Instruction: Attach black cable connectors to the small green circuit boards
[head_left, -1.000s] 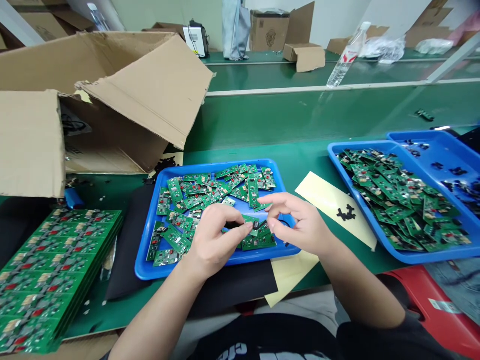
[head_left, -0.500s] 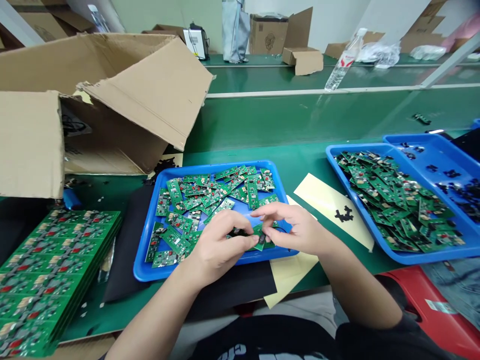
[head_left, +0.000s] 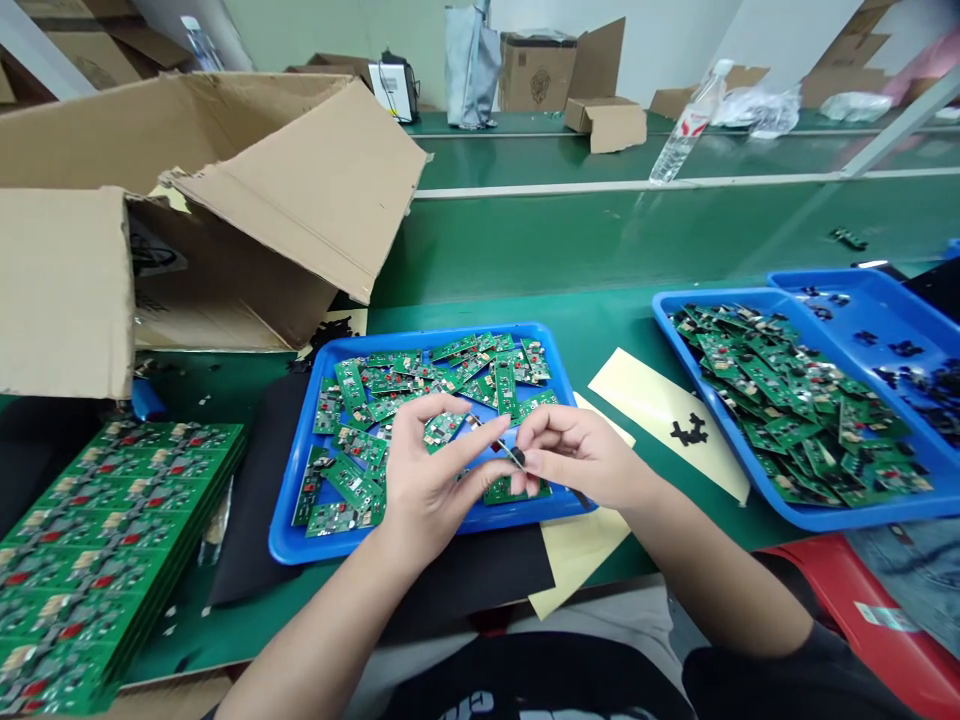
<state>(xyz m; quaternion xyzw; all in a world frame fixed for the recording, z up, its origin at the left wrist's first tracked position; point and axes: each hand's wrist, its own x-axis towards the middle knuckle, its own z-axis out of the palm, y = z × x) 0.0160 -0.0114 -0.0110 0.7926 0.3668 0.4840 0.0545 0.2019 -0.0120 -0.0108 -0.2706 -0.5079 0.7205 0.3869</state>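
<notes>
Over the front right of a blue tray (head_left: pixel 279 500), a small circuit board (head_left: pixel 498 440) is turned nearly edge-on between my hands. My left hand (head_left: pixel 424 480) grips the board between thumb and fingers, with its far end near the index finger. My right hand (head_left: pixel 585 455) has its fingers closed at the near end, where a small black part (head_left: pixel 517 457) shows against the board. Whether the right fingers press the black part or the board itself is partly hidden. Many loose green circuit boards (head_left: pixel 352 490) lie in the tray below.
Stacked board panels (head_left: pixel 112 540) stand at left, before an open cardboard box (head_left: pixel 300 180). On the right, yellow paper (head_left: pixel 637 400) carries black pieces (head_left: pixel 688 430), beside another blue tray (head_left: pixel 810 515) heaped with boards. A water bottle (head_left: pixel 686 130) stands on the ledge behind.
The board has been lifted and tipped from lying flatter to nearly edge-on. My left hand's fingers have risen and opened wider around it; the right fingers have curled in.
</notes>
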